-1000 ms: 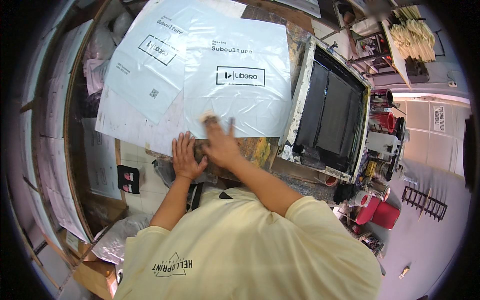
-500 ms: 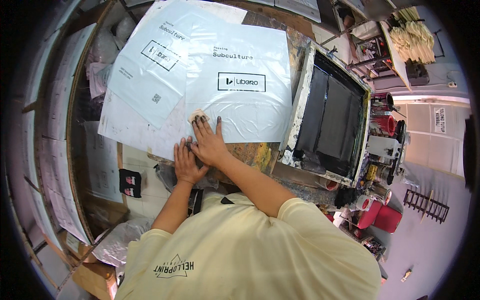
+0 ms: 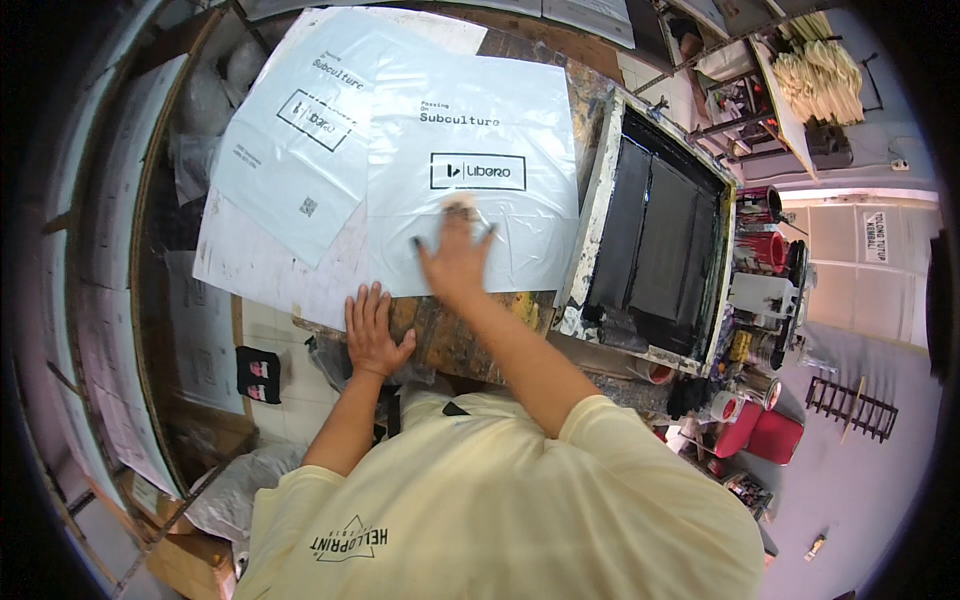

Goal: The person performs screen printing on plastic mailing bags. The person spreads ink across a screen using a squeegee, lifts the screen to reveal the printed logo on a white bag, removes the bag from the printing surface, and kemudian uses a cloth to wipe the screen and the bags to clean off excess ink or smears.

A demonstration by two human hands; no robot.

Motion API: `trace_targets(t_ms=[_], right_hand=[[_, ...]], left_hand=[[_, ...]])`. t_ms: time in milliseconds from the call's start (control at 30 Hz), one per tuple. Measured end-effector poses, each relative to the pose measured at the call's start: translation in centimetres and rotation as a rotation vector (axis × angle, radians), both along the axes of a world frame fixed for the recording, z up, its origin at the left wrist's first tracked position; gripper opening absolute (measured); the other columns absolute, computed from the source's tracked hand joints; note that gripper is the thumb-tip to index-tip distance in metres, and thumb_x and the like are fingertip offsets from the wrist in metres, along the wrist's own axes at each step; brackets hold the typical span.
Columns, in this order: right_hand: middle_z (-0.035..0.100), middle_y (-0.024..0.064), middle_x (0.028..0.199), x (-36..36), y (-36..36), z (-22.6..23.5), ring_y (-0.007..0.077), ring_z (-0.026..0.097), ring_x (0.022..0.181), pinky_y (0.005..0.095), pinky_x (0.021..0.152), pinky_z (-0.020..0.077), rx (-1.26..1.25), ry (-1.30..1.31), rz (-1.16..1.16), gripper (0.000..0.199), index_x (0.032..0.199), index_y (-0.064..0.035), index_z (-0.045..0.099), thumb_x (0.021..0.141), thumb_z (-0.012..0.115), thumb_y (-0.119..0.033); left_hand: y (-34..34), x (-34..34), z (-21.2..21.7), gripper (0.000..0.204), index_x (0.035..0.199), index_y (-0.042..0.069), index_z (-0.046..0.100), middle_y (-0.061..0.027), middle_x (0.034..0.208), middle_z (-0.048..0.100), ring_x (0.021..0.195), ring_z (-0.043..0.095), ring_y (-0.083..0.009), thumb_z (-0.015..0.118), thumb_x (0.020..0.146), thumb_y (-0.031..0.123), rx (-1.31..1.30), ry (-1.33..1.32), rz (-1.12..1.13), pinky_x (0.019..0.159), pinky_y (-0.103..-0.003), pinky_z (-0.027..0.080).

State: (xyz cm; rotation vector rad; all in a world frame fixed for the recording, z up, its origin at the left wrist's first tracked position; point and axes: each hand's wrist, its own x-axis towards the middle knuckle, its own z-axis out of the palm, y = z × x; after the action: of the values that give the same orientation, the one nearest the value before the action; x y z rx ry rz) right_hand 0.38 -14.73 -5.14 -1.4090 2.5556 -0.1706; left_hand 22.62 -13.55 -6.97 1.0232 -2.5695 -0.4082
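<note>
My right hand (image 3: 456,262), its dark-stained fingers blurred, presses a small cream cloth pad (image 3: 460,201) onto a white plastic bag (image 3: 535,240). The pad sits under the middle fingertips, just below a black printed box on the bag. My left hand (image 3: 373,330) lies flat with fingers stretched at the near edge of the white board (image 3: 235,245) and holds nothing. A second printed white bag (image 3: 275,185) lies tilted on the board, partly beneath the first bag's left edge.
Right of the bags stands a framed printing screen (image 3: 585,235) smeared with black ink. Beyond it are ink cans (image 3: 765,247) and a white container (image 3: 755,293). A rack of white panels (image 3: 140,190) runs along the left. A red chair (image 3: 773,437) stands lower right.
My right hand has moved away from my left hand, up and to the right across the bag, taking the cloth pad along. My left hand stays near the board's edge.
</note>
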Motion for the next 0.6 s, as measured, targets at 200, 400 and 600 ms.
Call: trace_targets(t_ms=[200, 400, 600], right_hand=[[0.025, 0.0184, 0.169, 2.1, -1.0, 1.1, 0.0293, 0.020, 0.158, 0.0729, 0.121, 0.0010, 0.008, -0.046, 0.234, 0.082, 0.159, 0.0018, 0.029, 0.105, 0.036, -0.059], [0.023, 0.0231, 0.169, -9.0, 4.5, 0.9, 0.0354, 0.019, 0.158, 0.0723, 0.120, 0.0068, 0.142, 0.043, -0.353, 0.087, 0.160, 0.0076, 0.021, 0.105, 0.036, -0.058], [0.024, 0.0236, 0.168, -2.9, 0.3, -0.9, 0.0347, 0.019, 0.158, 0.0716, 0.121, 0.0028, -0.006, 0.044, -0.098, 0.088, 0.160, 0.0068, 0.022, 0.105, 0.035, -0.060]], left_hand=[[0.0, 0.2, -0.1, 0.074, 0.141, 0.002, 0.050, -0.0198, 0.156, 0.044, 0.149, 0.034, -0.0402, 0.067, 0.082, 0.045, -0.010, -0.005, 0.002, 0.124, -0.060, 0.020], [0.2, 0.1, -0.4, 0.075, 0.141, 0.002, 0.050, -0.0192, 0.157, 0.043, 0.149, 0.034, -0.0400, 0.067, 0.082, 0.045, 0.007, -0.001, 0.013, 0.125, -0.060, 0.020], [0.1, 0.1, 0.0, 0.073, 0.141, 0.002, 0.051, -0.0215, 0.155, 0.044, 0.148, 0.035, -0.0426, 0.065, 0.086, 0.047, 0.017, -0.011, -0.003, 0.123, -0.062, 0.021]])
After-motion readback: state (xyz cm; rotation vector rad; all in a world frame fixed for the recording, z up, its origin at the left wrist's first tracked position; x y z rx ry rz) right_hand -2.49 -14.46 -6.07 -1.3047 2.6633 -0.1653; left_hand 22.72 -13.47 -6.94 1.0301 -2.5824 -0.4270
